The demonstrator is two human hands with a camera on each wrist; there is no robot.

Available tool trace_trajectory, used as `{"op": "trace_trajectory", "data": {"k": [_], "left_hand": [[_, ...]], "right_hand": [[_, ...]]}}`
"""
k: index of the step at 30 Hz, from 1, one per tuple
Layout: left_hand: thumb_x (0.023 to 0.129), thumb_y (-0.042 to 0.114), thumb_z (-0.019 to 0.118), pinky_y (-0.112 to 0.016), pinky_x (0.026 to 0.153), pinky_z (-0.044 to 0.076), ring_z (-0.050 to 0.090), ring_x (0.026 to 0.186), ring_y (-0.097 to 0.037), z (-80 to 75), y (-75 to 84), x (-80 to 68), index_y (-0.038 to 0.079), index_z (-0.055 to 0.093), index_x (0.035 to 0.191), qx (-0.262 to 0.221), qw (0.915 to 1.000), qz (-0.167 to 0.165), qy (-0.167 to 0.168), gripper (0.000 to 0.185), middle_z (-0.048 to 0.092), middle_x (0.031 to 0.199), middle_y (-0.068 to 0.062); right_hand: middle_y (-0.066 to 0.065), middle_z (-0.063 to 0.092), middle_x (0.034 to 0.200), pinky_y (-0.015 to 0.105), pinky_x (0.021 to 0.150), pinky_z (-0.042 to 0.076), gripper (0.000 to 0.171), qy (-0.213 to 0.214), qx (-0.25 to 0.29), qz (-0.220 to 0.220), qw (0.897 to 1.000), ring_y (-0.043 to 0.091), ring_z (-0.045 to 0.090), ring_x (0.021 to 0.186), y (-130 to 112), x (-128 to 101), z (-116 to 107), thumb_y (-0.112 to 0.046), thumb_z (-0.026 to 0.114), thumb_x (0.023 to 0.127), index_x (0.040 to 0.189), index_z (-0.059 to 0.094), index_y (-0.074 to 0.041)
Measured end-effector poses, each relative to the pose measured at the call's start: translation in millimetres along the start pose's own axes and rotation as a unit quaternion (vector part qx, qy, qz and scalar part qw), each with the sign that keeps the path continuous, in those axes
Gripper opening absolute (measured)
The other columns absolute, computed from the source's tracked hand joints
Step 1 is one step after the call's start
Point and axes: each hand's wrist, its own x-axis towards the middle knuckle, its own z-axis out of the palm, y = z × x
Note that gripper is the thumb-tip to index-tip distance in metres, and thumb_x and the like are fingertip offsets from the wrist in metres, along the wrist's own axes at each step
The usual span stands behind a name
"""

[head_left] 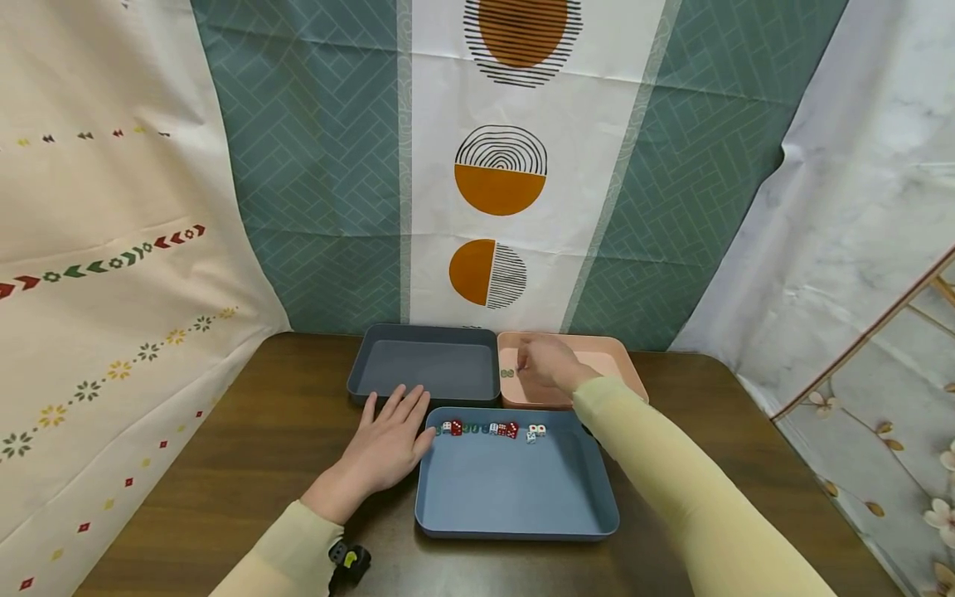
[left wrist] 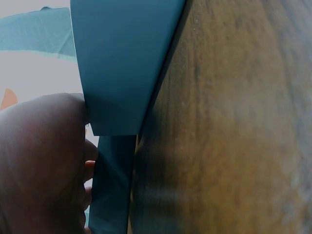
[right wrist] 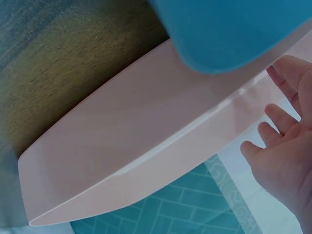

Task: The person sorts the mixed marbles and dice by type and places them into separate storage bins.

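Note:
My right hand (head_left: 548, 362) reaches over the pink tray (head_left: 612, 358), with fingertips pointing down near its left side. Thumb and forefinger pinch a small bluish die, mostly hidden by the fingers. Two green translucent dice (head_left: 507, 373) lie just left of those fingertips. Spread almost straight, the fingers of my left hand (head_left: 384, 444) reach the front of the dark grey tray (head_left: 425, 369), while the thumb touches the left rim of the blue tray (head_left: 515, 497). Along the back of the blue tray runs a row of red, white, green and blue dice (head_left: 477, 429).
The dark grey and pink trays stand side by side behind the blue one, on a brown wooden table (head_left: 276, 431). A patterned cloth (head_left: 328, 166) hangs behind them. Three white dice (head_left: 535, 433) sit at the right of the row.

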Motion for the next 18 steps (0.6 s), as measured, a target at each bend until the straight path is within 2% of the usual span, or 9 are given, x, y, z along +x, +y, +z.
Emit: {"op": "trace_trajectory", "data": {"k": [2, 7, 12, 18], "left_hand": [[0.118, 0.041, 0.049, -0.073, 0.130, 0.002, 0.019, 0.168, -0.041, 0.7, -0.6, 0.5, 0.004, 0.035, 0.173, -0.004, 1.0000, 0.003, 0.002, 0.067, 0.028, 0.180, -0.015], [0.118, 0.040, 0.049, -0.073, 0.130, 0.001, 0.019, 0.167, -0.042, 2.9, -1.6, 0.4, 0.003, 0.036, 0.172, -0.016, 0.9998, 0.010, 0.010, 0.067, 0.030, 0.179, -0.017], [0.118, 0.040, 0.049, -0.072, 0.130, 0.001, 0.020, 0.167, -0.042, 4.0, -2.2, 0.1, 0.002, 0.037, 0.171, -0.018, 0.9997, 0.011, 0.016, 0.067, 0.032, 0.179, -0.017], [0.118, 0.041, 0.049, -0.072, 0.130, 0.001, 0.018, 0.168, -0.040, 2.0, -0.9, 0.1, 0.004, 0.035, 0.173, -0.007, 1.0000, 0.002, 0.004, 0.067, 0.029, 0.180, -0.014]], "right_hand": [[0.015, 0.059, 0.160, 0.046, 0.126, 0.040, 0.007, 0.006, -0.002, -0.002, 1.000, 0.035, 0.050, 0.152, 0.1, -0.4, 0.2, -0.013, 0.082, 0.100, 0.106, 0.083, -0.012], [0.016, 0.055, 0.163, 0.053, 0.130, 0.033, 0.005, 0.012, -0.011, -0.006, 1.000, 0.038, 0.041, 0.158, 0.3, -1.5, 1.2, -0.014, 0.084, 0.099, 0.103, 0.082, -0.013], [0.017, 0.052, 0.165, 0.058, 0.129, 0.031, 0.005, 0.018, -0.030, -0.016, 0.999, 0.040, 0.036, 0.161, 1.3, -2.0, 1.9, -0.016, 0.085, 0.099, 0.104, 0.084, -0.015], [0.020, 0.048, 0.168, 0.060, 0.130, 0.029, 0.006, 0.019, -0.031, -0.017, 0.999, 0.042, 0.032, 0.163, 2.2, -0.8, 3.1, -0.019, 0.085, 0.099, 0.105, 0.085, -0.016]]}}
